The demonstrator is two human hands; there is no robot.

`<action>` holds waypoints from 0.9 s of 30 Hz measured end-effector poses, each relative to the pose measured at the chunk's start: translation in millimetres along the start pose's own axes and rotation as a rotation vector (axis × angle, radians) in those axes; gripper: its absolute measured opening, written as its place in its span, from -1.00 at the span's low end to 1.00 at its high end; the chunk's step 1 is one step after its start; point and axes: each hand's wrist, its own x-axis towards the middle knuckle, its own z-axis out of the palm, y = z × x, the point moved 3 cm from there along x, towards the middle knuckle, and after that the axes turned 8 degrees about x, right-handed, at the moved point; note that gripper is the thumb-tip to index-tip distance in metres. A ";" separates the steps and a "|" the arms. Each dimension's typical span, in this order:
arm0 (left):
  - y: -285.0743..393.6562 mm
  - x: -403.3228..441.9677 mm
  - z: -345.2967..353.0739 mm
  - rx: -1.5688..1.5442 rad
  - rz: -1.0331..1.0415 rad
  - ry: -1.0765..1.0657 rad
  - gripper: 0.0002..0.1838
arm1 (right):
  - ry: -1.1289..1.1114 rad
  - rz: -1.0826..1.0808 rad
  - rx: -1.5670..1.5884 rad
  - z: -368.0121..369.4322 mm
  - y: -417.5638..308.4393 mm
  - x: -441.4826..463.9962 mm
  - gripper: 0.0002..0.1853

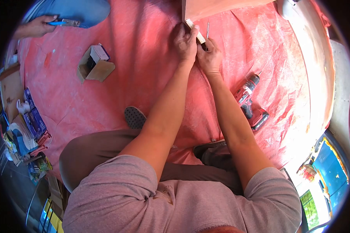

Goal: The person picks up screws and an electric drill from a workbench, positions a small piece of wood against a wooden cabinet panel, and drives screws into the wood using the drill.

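Red sheeting (144, 77) covers the floor beneath a seated worker in a grey shirt, viewed from above. At top centre, the left hand (186, 46) pinches a pale strip (196, 32) between thumb and fingers; the strip lies obliquely, its upper end at the lower corner of a broad tan panel (221, 8). Just beside it, the right hand (209, 58) has its fingers curled around a slender pointed tool (208, 30), which projects upward; whether this hand also grips the strip's lower end cannot be told. A red-and-black cordless drill (244, 93) lies to the right of the right forearm, well apart from both hands. Left of centre stands an open cardboard box (104, 72) with a smaller pale carton at its upper edge. At upper left, another person's hand (39, 26) holds a blue-handled tool (68, 23) near a blue-clad leg (91, 11).
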 end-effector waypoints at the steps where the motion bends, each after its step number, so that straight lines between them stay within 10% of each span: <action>1: 0.9 -0.3 -0.3 0.025 0.010 -0.002 -0.52 | -0.005 0.012 -0.019 0.2 0.7 -0.2 -0.68; 22: 10.9 -2.6 3.0 0.138 0.121 0.042 -0.44 | -0.174 -0.009 -0.008 -14.7 0.9 15.2 -0.64; 27: -0.2 17.6 -2.5 0.018 -0.003 0.068 -0.55 | -0.404 0.399 0.349 -57.3 6.7 45.0 -0.71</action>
